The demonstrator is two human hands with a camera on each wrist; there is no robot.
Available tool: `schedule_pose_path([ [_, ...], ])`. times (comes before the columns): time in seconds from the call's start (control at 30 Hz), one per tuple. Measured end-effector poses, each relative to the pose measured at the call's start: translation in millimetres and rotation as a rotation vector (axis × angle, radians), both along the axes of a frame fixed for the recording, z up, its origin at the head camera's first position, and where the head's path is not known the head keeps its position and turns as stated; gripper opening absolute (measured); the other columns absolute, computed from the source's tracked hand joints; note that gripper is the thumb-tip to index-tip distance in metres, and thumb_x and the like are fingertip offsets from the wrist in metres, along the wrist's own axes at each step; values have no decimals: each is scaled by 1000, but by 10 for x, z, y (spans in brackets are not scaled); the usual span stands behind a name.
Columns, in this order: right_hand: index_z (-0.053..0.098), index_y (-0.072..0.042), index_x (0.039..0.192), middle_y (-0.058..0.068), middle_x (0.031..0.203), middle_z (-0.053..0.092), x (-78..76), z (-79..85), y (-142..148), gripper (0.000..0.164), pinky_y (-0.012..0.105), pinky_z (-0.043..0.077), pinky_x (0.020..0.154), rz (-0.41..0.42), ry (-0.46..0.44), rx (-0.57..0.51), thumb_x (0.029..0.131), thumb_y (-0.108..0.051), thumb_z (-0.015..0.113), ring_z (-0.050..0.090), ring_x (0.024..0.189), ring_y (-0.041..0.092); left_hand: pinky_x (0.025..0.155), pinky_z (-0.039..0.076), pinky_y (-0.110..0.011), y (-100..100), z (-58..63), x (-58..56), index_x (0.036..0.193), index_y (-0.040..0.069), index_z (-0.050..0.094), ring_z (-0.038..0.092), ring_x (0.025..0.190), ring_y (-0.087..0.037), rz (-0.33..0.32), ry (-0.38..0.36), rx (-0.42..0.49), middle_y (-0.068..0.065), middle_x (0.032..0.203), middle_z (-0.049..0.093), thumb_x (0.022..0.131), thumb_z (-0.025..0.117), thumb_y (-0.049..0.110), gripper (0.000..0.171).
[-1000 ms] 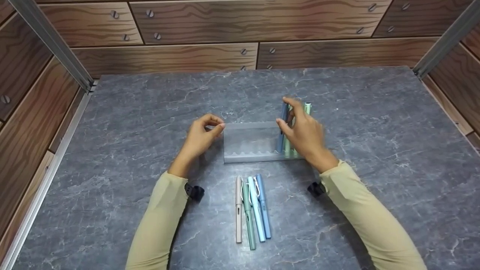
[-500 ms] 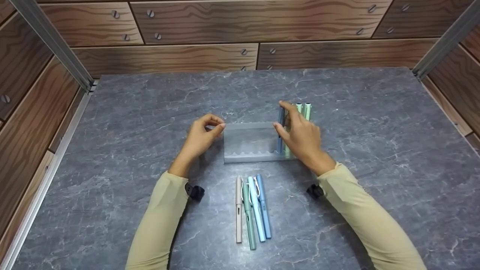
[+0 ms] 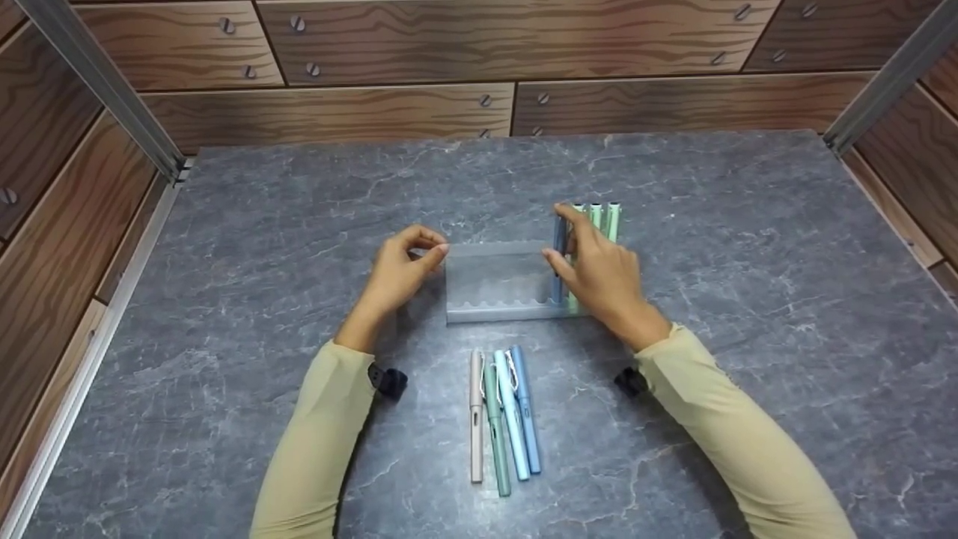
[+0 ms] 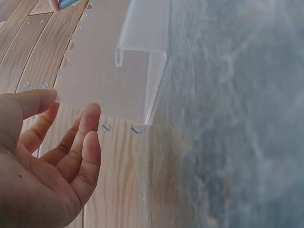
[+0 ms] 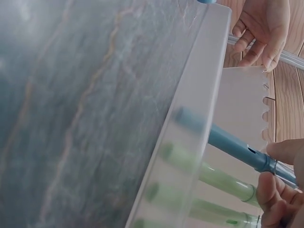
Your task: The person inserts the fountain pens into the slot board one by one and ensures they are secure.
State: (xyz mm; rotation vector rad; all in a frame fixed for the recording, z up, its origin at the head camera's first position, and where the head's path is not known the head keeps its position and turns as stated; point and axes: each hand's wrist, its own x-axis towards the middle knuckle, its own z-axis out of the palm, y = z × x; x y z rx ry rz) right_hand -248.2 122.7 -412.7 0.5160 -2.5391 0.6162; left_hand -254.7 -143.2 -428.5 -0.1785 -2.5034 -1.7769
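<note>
A clear pen rack [image 3: 494, 277] with a notched edge stands on the table. At its upper left corner my left hand [image 3: 406, 269] pinches the panel between thumb and forefinger; the other fingers curve loosely in the left wrist view. My right hand [image 3: 602, 273] holds a dark blue pen [image 5: 237, 148] near its upper part, thumb on one side and fingers on the other. The pen stands in the rack, its lower end behind the frosted front lip [image 5: 202, 90]. To its right are three light green pens [image 3: 614, 221], partly hidden by my right hand.
In front of the rack lie a taupe pen [image 3: 477, 419], a dark green pen [image 3: 497, 434], a light blue pen [image 3: 512, 415] and a blue pen [image 3: 525, 412], side by side. Wood-patterned walls [image 3: 389, 45] and metal posts [image 3: 112, 90] bound the grey marbled table [image 3: 748, 247].
My right hand has shifted slightly left and down with the dark blue pen, which now stands more upright. More of the green pens' tops show. My left hand has stayed at the corner.
</note>
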Motion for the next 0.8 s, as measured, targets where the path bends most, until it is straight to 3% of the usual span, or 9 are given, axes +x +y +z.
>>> schedule_pose_path([
  [0.23,44,-14,139,7,85,62,18,55,8,62,37,45,47,-5,-103,-4,86,-25,73,55,60,22,70,58,-38,8,13,-1,100,-1,65,67,79,-37,3,-14,1,-19,101,68,92,64,12,15],
  [0.67,36,-14,146,3,77,61,-2,164,66,67,28,35,48,18,-268,71,89,-22,70,48,57,16,63,53,-24,6,13,-2,100,-1,65,66,77,-34,-1,-15,-3,-20,102,68,93,63,11,14],
  [0.8,34,-16,148,3,73,61,-6,191,76,67,27,33,46,17,-299,112,90,-22,68,47,54,16,65,56,-29,9,22,1,99,-2,65,66,79,-39,0,-13,5,-20,101,68,93,63,10,14],
])
